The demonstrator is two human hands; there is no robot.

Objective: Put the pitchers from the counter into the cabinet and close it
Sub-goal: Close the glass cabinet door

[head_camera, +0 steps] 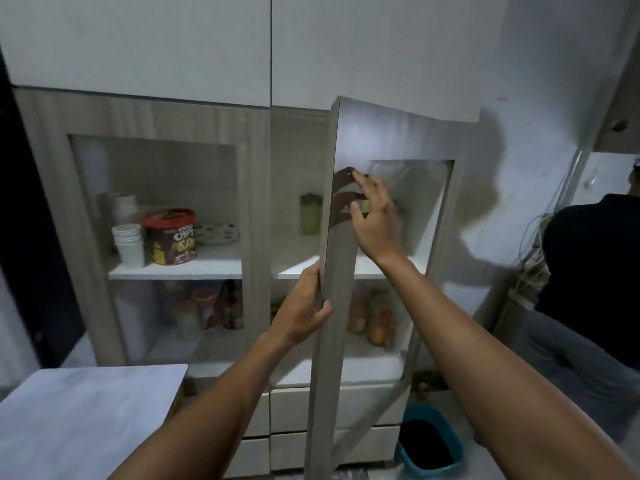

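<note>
The cabinet's right glass door [341, 271] stands partly open, swung out toward me. My left hand [306, 308] grips the door's free edge near mid height. My right hand [372, 216] rests flat against the door's front face with fingers spread, holding nothing. Inside, a green pitcher [310, 213] stands on the upper white shelf [298, 268] behind the door's edge. A second greenish shape shows through the glass behind my right hand; I cannot tell what it is. The left glass door [252, 209] is shut.
Paper cups [130, 245], a red-lidded tin [171, 237] and a plate sit behind the left door. Jars and packets fill the lower shelf. A white countertop [86, 420] lies at lower left. A blue basin [429, 441] is on the floor; a person [595, 289] stands at right.
</note>
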